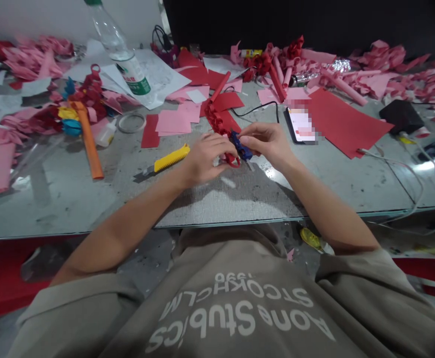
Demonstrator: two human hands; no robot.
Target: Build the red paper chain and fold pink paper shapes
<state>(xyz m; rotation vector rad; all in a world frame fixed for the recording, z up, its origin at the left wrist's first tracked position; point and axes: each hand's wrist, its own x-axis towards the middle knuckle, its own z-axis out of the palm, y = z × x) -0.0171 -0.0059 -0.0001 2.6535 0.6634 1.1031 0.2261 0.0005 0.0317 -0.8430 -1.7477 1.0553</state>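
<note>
My left hand (210,155) is closed, its fingers curled round red curled paper (232,160) that shows at the fingertips. From the right, my right hand (268,141) pinches a small dark blue object (244,149) between thumb and fingers. A thin pale tip sticks out below it; its exact kind is unclear. The two hands almost meet over the table. Just beyond them lies a red paper roll with curled petals (213,118). A yellow utility knife (170,157) rests beside my left hand.
Pink paper sheets (174,122), a metal ring (131,122) and an orange paper roll (88,141) lie leftward. A plastic bottle (122,54) stands behind. On the right are a phone (301,124), large red paper (346,122), a black box (401,118) and cables.
</note>
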